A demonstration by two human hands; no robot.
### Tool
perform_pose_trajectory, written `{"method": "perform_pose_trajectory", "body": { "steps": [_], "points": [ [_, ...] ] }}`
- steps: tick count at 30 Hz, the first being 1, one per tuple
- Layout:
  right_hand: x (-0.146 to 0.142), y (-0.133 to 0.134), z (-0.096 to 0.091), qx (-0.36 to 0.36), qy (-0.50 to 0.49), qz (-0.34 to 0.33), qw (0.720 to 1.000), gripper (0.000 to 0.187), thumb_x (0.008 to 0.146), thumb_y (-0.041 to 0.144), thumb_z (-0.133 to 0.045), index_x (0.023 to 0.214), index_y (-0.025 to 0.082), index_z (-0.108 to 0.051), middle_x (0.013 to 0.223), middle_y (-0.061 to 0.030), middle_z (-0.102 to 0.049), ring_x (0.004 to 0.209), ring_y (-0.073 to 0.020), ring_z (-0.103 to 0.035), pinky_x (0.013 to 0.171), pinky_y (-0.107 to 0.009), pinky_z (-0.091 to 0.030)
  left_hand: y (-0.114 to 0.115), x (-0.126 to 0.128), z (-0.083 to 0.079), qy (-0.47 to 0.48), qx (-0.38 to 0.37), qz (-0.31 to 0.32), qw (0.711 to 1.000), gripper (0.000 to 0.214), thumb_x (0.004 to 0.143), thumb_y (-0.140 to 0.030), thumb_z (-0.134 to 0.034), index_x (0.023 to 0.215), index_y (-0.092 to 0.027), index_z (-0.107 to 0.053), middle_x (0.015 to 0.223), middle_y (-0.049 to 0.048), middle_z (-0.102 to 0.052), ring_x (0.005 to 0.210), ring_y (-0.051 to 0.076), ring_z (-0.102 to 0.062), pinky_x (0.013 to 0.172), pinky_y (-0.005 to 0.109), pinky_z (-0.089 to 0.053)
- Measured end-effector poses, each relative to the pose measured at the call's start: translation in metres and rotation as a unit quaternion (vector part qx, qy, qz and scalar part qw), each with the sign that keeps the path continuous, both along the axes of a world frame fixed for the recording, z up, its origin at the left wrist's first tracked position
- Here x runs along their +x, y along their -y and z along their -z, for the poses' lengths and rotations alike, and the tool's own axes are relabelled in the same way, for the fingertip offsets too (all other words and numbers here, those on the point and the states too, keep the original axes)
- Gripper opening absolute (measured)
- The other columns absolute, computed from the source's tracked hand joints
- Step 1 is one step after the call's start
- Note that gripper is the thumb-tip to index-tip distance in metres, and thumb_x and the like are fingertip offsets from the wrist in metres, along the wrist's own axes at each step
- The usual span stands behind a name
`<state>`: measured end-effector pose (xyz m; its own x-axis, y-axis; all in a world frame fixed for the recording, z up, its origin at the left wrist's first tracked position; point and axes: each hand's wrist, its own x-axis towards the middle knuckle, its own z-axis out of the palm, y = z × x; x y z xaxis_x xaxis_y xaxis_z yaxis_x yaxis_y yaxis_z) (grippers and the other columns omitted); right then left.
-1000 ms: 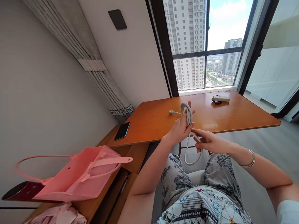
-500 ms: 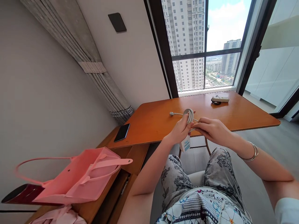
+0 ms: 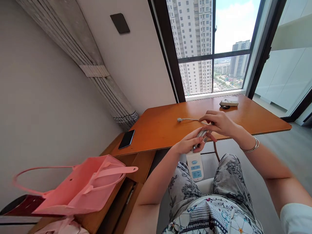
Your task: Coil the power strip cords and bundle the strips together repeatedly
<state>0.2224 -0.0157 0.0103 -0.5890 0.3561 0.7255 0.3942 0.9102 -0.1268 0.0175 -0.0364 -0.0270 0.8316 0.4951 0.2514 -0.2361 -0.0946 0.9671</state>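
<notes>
My left hand (image 3: pixel 191 141) is closed around a coiled white cord (image 3: pixel 201 133) over the near edge of the table. Below that hand hangs a white power strip (image 3: pixel 195 166) with blue socket panels, its face toward me above my lap. My right hand (image 3: pixel 218 123) pinches the same cord at the far side of the coil. From there a loose end runs left across the tabletop to a plug (image 3: pixel 179 120). The fingers hide part of the coil and the top of the strip.
A second power strip (image 3: pixel 229 103) with a dark cord lies at the back right of the orange wooden table (image 3: pixel 158 130). A phone (image 3: pixel 126 139) rests near its left edge. A pink bag (image 3: pixel 83 185) stands on a wooden cabinet at lower left.
The coil has tilted and come lower. The power strip has swung into fuller view, its sockets facing me. My right hand has moved up to the far side of the coil.
</notes>
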Motion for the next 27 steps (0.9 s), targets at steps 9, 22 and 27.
{"method": "perform_pose_trajectory", "body": {
  "steps": [9, 22, 27],
  "points": [
    [-0.005, -0.008, 0.052, -0.089, -0.194, 0.05, 0.976, 0.034, 0.102, 0.042, -0.042, 0.118, 0.019, -0.062, 0.081, -0.0032, -0.062, 0.069, -0.0143, -0.057, 0.067, -0.028, -0.049, -0.001, -0.011, -0.012, 0.242, -0.168, -0.079, 0.952, 0.03, 0.088, -0.042, -0.06, 0.077, -0.019, -0.044, 0.083, 0.0015, -0.07, 0.027, -0.002, -0.017, 0.034, 0.02, -0.018],
    [0.008, -0.001, 0.078, -0.214, -0.312, 0.103, 0.92, 0.029, 0.095, 0.045, -0.051, 0.106, 0.02, -0.06, 0.076, 0.0008, -0.057, 0.062, -0.0126, -0.054, 0.063, -0.028, -0.047, -0.003, -0.025, -0.02, 0.272, -0.125, -0.301, 0.905, 0.04, 0.097, -0.053, -0.04, 0.077, -0.019, -0.051, 0.101, 0.0046, -0.073, 0.04, 0.001, 0.001, 0.034, 0.023, -0.016],
    [0.015, 0.005, 0.065, -0.17, -0.367, 0.149, 0.902, 0.027, 0.094, 0.046, -0.053, 0.102, 0.021, -0.06, 0.073, 0.002, -0.054, 0.06, -0.0122, -0.05, 0.056, -0.025, -0.042, 0.001, -0.029, -0.024, 0.292, -0.098, -0.303, 0.902, 0.041, 0.096, -0.056, -0.04, 0.08, -0.021, -0.052, 0.102, 0.0017, -0.072, 0.037, 0.0, -0.001, 0.034, 0.025, -0.014]
  ]
}}
